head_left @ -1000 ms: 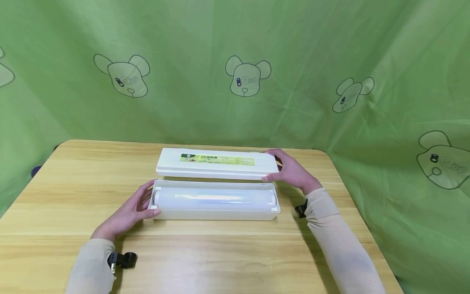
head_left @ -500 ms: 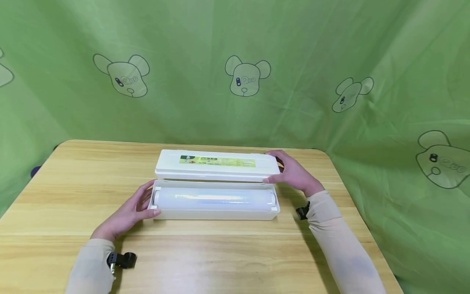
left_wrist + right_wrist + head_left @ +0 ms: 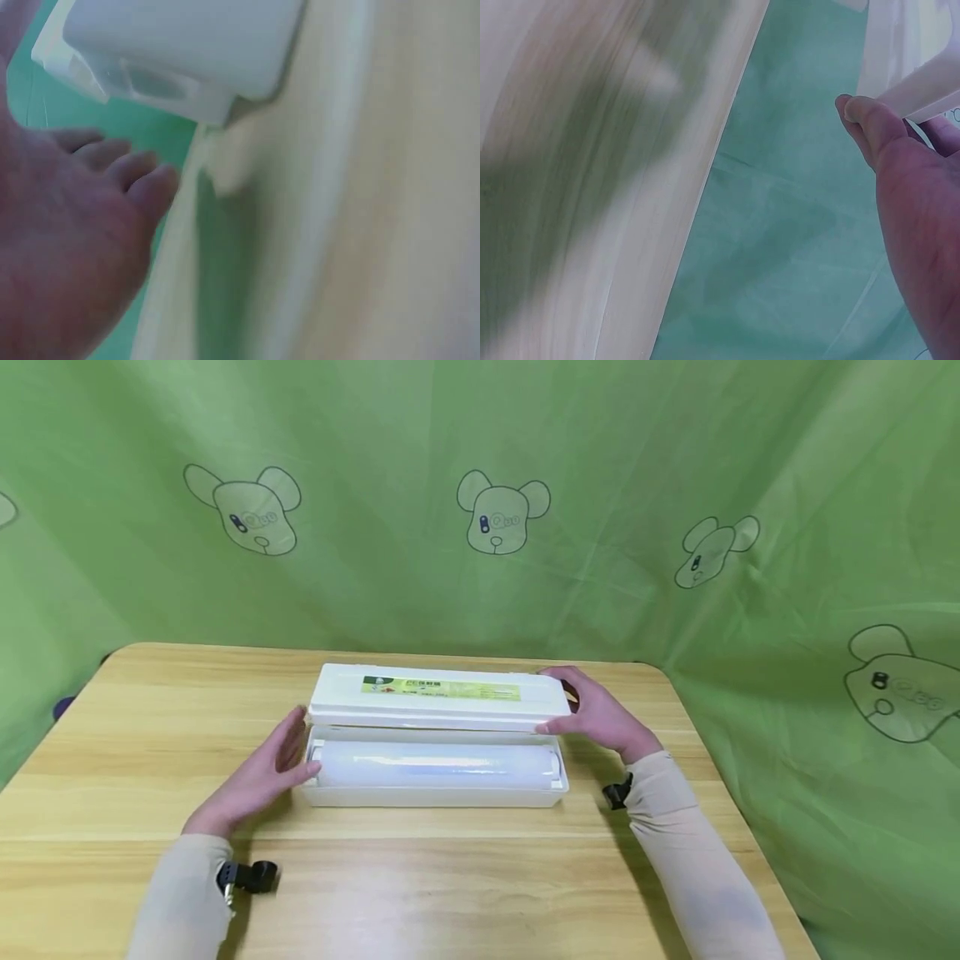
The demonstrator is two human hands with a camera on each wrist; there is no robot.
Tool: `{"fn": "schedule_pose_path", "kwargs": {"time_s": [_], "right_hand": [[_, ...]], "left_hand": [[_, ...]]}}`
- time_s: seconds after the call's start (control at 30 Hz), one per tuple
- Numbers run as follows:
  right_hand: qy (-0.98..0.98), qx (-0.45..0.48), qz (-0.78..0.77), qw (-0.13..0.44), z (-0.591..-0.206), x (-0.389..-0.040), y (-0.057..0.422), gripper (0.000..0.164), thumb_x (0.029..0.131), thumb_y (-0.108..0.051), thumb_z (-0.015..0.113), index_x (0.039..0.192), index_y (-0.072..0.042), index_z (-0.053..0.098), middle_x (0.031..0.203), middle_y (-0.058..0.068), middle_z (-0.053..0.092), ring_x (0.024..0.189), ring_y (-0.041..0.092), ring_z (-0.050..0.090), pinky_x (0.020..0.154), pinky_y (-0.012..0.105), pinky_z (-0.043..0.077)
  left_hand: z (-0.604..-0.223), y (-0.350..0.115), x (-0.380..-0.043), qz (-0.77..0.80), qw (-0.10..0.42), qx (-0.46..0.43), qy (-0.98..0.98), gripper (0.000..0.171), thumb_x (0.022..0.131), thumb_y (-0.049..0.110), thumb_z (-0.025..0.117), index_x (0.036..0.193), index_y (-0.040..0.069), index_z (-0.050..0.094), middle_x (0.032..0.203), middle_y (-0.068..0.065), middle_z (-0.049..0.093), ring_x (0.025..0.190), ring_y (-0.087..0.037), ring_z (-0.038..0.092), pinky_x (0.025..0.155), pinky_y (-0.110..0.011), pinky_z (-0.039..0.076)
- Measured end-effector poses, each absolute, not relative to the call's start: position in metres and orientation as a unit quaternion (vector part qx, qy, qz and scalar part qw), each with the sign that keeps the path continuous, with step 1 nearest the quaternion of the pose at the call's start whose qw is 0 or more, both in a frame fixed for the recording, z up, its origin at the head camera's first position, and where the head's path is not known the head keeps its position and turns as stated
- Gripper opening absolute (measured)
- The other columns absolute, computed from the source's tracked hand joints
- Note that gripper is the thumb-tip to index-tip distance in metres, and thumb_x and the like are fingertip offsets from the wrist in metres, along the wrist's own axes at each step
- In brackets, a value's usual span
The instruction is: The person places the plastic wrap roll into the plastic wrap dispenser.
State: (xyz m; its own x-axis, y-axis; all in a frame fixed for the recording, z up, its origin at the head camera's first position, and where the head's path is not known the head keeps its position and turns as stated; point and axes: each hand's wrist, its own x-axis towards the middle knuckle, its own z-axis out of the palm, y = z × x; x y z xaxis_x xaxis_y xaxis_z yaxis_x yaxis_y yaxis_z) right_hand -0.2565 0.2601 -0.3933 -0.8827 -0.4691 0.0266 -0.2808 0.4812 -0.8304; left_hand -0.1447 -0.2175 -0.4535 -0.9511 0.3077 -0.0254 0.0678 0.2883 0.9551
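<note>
Lid and box: long axes roughly parallel, lid on the far side

Left hand: fingers loosely extended, nothing gripped. It stands at the box's left end, thumb over the near corner, fingers reaching beside the far one. Left-wrist view shows the fingers apart from the box; whether the thumb touches, cannot tell.

Next rightward, between the hands: the white box, uncovered, flat on the desk. Its long axis runs from the left hand across to just on the near side of the right. A shiny roll lies lengthwise inside.

Beyond the box from the person, the white lid, printed label uppermost. Its near edge overlaps the box's far rim in the head view; contact cannot be told. Left end lies just beside the left fingertips, apparently unheld.

Right hand: grips the lid's right end, thumb on the near edge, fingers around the far.

Key relation (judged): the box lies on the near side of the held lid. Left hand is nearer the box, right hand has the lid.
</note>
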Motion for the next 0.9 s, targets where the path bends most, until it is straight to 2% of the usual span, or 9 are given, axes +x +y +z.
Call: {"fn": "schedule_pose_path", "kwargs": {"time_s": [0.13, 0.4, 0.57, 0.73, 0.9], "right_hand": [[0.854, -0.215, -0.463, 0.103, -0.395, -0.257, 0.260, 0.083, 0.071, -0.017, 0.090, 0.140, -0.009, 0.046, 0.138, 0.006, 0.045, 0.117, 0.025, 0.051, 0.096, 0.039, 0.050], [0.842, -0.221, -0.479, 0.110, -0.399, -0.257, 0.260, 0.082, 0.071, -0.016, 0.090, 0.140, -0.009, 0.046, 0.135, 0.007, 0.047, 0.116, 0.026, 0.052, 0.095, 0.042, 0.051], [0.837, -0.223, -0.487, 0.114, -0.399, -0.255, 0.260, 0.084, 0.070, -0.013, 0.090, 0.141, -0.009, 0.045, 0.135, 0.008, 0.047, 0.115, 0.027, 0.053, 0.093, 0.036, 0.052], [0.834, -0.219, -0.494, 0.114, -0.400, -0.253, 0.261, 0.084, 0.070, -0.010, 0.089, 0.141, -0.008, 0.044, 0.137, 0.009, 0.045, 0.117, 0.028, 0.051, 0.093, 0.034, 0.052], [0.837, -0.216, -0.489, 0.112, -0.401, -0.253, 0.262, 0.083, 0.070, -0.013, 0.090, 0.140, -0.009, 0.045, 0.136, 0.007, 0.045, 0.116, 0.026, 0.051, 0.094, 0.033, 0.051]], "left_hand": [[-0.441, -0.215, -0.158, 0.575, 0.063, 0.109, 0.808, 0.092, 0.098, 0.023, 0.062, 0.157, 0.017, -0.010, 0.162, -0.008, -0.005, 0.147, -0.031, 0.004, 0.117, -0.049, 0.011], [-0.427, -0.206, -0.182, 0.572, 0.052, 0.113, 0.811, 0.095, 0.096, 0.032, 0.064, 0.157, 0.017, -0.007, 0.163, -0.001, -0.004, 0.147, -0.024, 0.003, 0.119, -0.045, 0.011], [-0.427, -0.205, -0.189, 0.573, 0.044, 0.117, 0.810, 0.096, 0.093, 0.030, 0.069, 0.158, 0.016, 0.000, 0.163, -0.003, 0.000, 0.147, -0.026, 0.005, 0.119, -0.046, 0.012], [-0.428, -0.204, -0.189, 0.596, 0.047, 0.109, 0.794, 0.095, 0.089, 0.025, 0.074, 0.158, 0.014, 0.010, 0.163, -0.008, 0.008, 0.147, -0.027, 0.011, 0.119, -0.045, 0.014], [-0.427, -0.205, -0.187, 0.614, 0.053, 0.104, 0.781, 0.098, 0.085, 0.019, 0.078, 0.158, 0.012, 0.013, 0.162, -0.008, 0.011, 0.147, -0.026, 0.014, 0.119, -0.042, 0.014]]}}
